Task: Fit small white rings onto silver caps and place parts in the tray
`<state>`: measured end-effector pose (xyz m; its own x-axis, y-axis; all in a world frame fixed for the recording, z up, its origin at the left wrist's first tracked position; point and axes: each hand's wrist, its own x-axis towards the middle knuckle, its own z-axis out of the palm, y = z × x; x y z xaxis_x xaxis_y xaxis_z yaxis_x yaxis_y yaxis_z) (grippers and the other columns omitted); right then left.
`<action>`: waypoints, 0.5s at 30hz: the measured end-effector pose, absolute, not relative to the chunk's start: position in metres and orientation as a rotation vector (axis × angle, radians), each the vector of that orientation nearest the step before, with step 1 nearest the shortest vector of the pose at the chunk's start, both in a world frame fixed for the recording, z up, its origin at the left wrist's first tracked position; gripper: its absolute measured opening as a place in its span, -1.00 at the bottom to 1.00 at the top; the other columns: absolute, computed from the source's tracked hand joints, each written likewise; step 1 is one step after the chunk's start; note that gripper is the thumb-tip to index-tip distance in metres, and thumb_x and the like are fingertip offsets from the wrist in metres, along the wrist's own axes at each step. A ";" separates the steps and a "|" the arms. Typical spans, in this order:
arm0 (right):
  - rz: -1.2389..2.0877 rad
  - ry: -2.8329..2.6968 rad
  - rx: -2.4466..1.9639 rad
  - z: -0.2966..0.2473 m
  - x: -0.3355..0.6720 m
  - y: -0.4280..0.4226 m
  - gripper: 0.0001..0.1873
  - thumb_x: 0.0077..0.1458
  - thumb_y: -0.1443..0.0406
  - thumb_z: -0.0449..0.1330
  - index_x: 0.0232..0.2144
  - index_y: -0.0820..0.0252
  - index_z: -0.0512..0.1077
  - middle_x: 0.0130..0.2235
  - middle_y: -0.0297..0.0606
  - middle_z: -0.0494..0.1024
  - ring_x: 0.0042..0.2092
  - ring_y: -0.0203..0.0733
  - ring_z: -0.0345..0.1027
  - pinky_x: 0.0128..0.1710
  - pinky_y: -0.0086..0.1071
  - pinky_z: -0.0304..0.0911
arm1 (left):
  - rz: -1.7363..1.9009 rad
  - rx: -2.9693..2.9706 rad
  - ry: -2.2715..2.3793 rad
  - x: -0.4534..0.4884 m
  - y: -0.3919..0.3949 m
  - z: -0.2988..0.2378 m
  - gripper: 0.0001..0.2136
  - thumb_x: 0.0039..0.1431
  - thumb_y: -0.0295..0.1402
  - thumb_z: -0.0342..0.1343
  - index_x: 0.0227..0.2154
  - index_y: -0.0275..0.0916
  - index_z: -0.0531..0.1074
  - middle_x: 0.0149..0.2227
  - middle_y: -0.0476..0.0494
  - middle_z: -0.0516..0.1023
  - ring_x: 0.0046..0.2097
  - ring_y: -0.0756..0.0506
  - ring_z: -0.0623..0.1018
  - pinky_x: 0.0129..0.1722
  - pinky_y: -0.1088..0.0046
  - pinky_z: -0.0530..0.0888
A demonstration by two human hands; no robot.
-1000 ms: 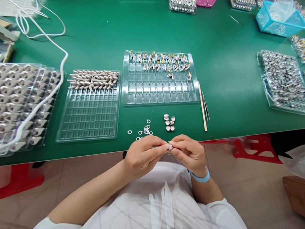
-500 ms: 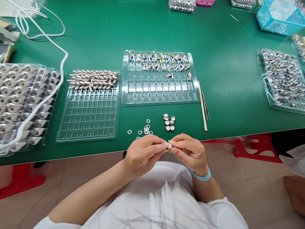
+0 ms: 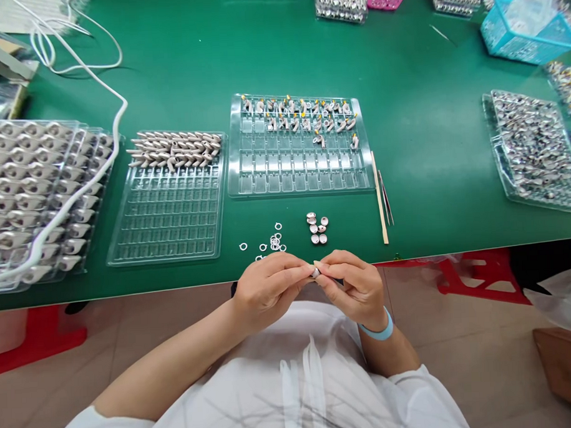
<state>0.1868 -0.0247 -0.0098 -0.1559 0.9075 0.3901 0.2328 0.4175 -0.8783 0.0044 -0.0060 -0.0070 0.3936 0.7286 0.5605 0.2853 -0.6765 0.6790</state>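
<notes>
My left hand and my right hand meet just off the table's front edge. Both pinch one small whitish-silver part between thumbs and fingertips, which hide most of it. Beyond my left hand lie several loose white rings. A small group of round silver caps sits on the green table in front of my fingers. Further back, a clear tray carries curved grey pieces with yellow tips in its back rows.
A wooden stick and metal tweezers lie right of the tray. To the left are a clear tray with grey pieces and larger filled trays, crossed by a white cable. A filled tray and blue basket stand right.
The small part and my fingertips have shifted very slightly to the left and up. Both hands keep their pinch on it. Nothing on the table has visibly moved.
</notes>
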 end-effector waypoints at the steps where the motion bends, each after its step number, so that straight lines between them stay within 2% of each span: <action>1: 0.806 -1.664 -1.018 -0.009 0.186 -0.025 -0.81 0.02 0.45 0.20 -0.29 0.13 0.49 -0.32 -0.20 0.53 -0.36 -0.26 0.42 -0.43 -0.40 0.41 | 1.231 2.168 0.863 0.004 -0.006 -0.008 -0.71 0.13 -0.63 0.06 -0.12 -0.23 0.43 -0.35 -0.12 0.57 -0.33 0.00 0.54 -0.35 0.48 0.51; 4: 0.740 -1.725 -1.029 -0.009 0.185 -0.026 -0.74 0.02 0.48 0.18 -0.24 0.10 0.47 -0.30 -0.20 0.52 -0.33 -0.25 0.42 -0.39 -0.37 0.43 | 1.226 2.178 0.851 0.004 -0.006 -0.011 -0.64 0.12 -0.65 0.06 -0.05 -0.21 0.40 -0.35 -0.11 0.55 -0.32 0.00 0.52 -0.37 0.48 0.51; 9: 0.612 -1.772 -1.080 -0.012 0.179 -0.031 -0.61 0.04 0.51 0.16 -0.07 0.11 0.42 -0.22 -0.16 0.52 -0.22 -0.18 0.42 -0.27 -0.28 0.44 | 1.306 2.217 0.855 0.005 -0.003 -0.018 -0.62 0.09 -0.65 0.10 -0.04 -0.21 0.40 -0.34 -0.12 0.54 -0.34 -0.01 0.52 -0.39 0.48 0.49; 15: 0.678 -1.698 -1.129 -0.009 0.173 -0.031 -0.58 0.09 0.49 0.13 -0.01 0.10 0.39 -0.25 -0.17 0.51 -0.22 -0.19 0.41 -0.27 -0.30 0.42 | 1.363 2.214 0.852 0.008 0.001 -0.019 -0.64 0.06 -0.65 0.13 -0.08 -0.26 0.39 -0.34 -0.14 0.55 -0.33 -0.02 0.53 -0.36 0.45 0.51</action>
